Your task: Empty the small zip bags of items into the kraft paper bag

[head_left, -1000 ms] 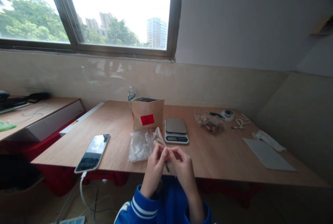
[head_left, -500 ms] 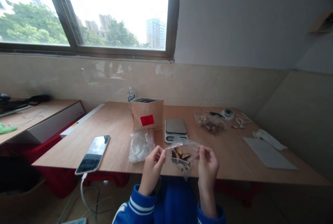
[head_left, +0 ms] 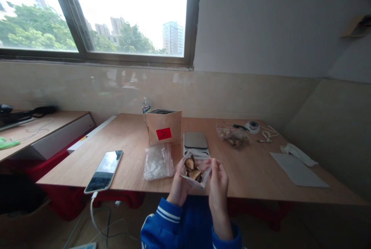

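A clear plastic zip bag (head_left: pixel 204 166) with dried mushroom slices (head_left: pixel 194 173) in it is held above the table's front edge, its mouth opened up toward me. My left hand (head_left: pixel 179 188) cups the bag from the left and below, its fingers partly hidden behind the plastic. On the other side, my right hand (head_left: pixel 219 183) grips the bag's right edge with thumb and fingers. Just behind the bag sits a kitchen scale (head_left: pixel 196 140), its pan bare and its front partly covered. Left of the bag lies a stack of empty clear bags (head_left: pixel 158 163).
A brown pouch (head_left: pixel 153 127) with a red label stands open beside the scale, a bottle (head_left: pixel 146 105) behind it. A phone (head_left: pixel 104 171) on a cable lies left. Filled bags (head_left: pixel 234 138), a screwdriver (head_left: pixel 240 126), a small dome camera (head_left: pixel 253 126) and white paper (head_left: pixel 298 170) are right.
My hands have come closer together, and the bag, stretched flat before, now gapes open. My left hand has shifted from its upper left edge to beneath and around it.
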Available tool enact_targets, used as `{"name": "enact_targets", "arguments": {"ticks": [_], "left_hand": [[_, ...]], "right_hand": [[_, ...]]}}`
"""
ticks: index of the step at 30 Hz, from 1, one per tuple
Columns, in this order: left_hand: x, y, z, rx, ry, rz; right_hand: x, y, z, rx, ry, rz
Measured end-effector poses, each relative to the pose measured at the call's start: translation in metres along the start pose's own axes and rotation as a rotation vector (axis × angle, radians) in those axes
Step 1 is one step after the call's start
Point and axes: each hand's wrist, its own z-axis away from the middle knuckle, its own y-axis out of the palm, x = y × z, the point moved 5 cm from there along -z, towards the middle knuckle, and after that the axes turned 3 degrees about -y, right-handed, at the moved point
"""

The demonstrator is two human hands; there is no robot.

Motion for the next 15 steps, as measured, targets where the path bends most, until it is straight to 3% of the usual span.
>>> {"name": "enact_targets", "arguments": {"ticks": [5, 9, 12, 15], "left_hand": [[-0.048, 0.003, -0.016, -0.097, 0.164, 0.147], [-0.087, -0.031, -0.029, -0.161, 0.360, 0.325], [-0.088, -0.069, -0.036, -0.306, 0.418, 0.399], [-0.079, -0.091, -0.042, -0.285, 0.446, 0.398]], "right_hand": [[0.006, -0.003, -0.002, 0.019, -0.091, 0.066], [0.007, -0.001, -0.002, 0.113, -0.072, 0.017], [0.008, 0.012, 0.006, 0.217, -0.066, -0.009], [0.017, 0.040, 0.016, 0.374, -0.107, 0.044]]}}
